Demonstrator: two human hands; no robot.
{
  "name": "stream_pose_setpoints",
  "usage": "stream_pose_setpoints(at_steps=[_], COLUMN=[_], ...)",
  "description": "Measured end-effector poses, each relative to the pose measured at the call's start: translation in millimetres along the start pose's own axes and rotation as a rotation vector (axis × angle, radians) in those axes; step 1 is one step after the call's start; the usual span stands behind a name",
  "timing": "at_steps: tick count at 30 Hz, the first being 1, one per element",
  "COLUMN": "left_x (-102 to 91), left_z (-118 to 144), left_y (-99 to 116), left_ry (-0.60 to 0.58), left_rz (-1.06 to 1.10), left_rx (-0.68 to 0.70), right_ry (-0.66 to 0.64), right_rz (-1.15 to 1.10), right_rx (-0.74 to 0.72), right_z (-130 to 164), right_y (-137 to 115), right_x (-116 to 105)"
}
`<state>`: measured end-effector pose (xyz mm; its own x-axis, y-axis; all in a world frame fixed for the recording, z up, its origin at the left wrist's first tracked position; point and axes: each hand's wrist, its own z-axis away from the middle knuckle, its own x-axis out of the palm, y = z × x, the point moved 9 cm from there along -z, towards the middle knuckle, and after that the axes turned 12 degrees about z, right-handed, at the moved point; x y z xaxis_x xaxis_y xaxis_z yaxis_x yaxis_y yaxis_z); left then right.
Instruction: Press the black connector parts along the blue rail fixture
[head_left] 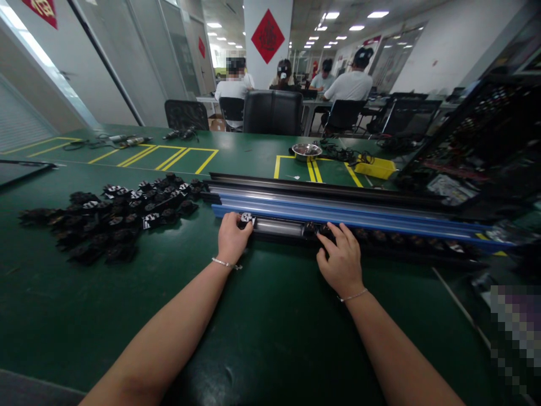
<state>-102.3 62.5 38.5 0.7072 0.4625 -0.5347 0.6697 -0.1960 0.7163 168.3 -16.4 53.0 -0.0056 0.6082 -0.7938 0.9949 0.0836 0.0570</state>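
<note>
My left hand [231,237] is curled shut around a small black socket module [245,218] with a white face, holding it at the left end of the long rail [338,217] that lies straight ahead of both hands. My right hand [341,262] rests on the same rail further along, fingers [327,239] bent down onto another black module [324,229] seated in the channel — pressing or pinching it, though I cannot tell whether it is truly gripped. Between the two hands a bare silvery stretch of the channel [278,227] shows; past the right hand a row of seated modules [406,239] runs off to the right.

The pieces look to me like small, hard moulded plastic — light, stiff, not fragile, easy to pinch by the side walls between thumb and forefinger. The rail seems long and rigid, blue-filmed along its far edge, and I would judge it awkward to lift from one end; better steadied flat where it lies.

Well off to the left of my left hand sits a loose heap of modules [114,217] on the green table [262,338]. Beyond the rail, far from both hands, stand a metal bowl [306,150] and a yellow tray [375,167]. Seated people [350,84] work at desks at the back.
</note>
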Motion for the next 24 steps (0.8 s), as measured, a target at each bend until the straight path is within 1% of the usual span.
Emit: stream_pose_setpoints(at_steps=[11, 24], left_x=[-5.6, -9.2], left_z=[-2.5, -6.6], left_y=[-5.1, -15.1], left_ry=[0.024, 0.029], left_rz=[0.011, 0.004], left_rx=[-0.013, -0.045], right_ry=[-0.021, -0.009], right_rz=[0.007, -0.016], right_rx=[0.007, 0.006], right_z=[-0.1, 0.3], right_y=[0.2, 2.0], right_x=[1.0, 1.1])
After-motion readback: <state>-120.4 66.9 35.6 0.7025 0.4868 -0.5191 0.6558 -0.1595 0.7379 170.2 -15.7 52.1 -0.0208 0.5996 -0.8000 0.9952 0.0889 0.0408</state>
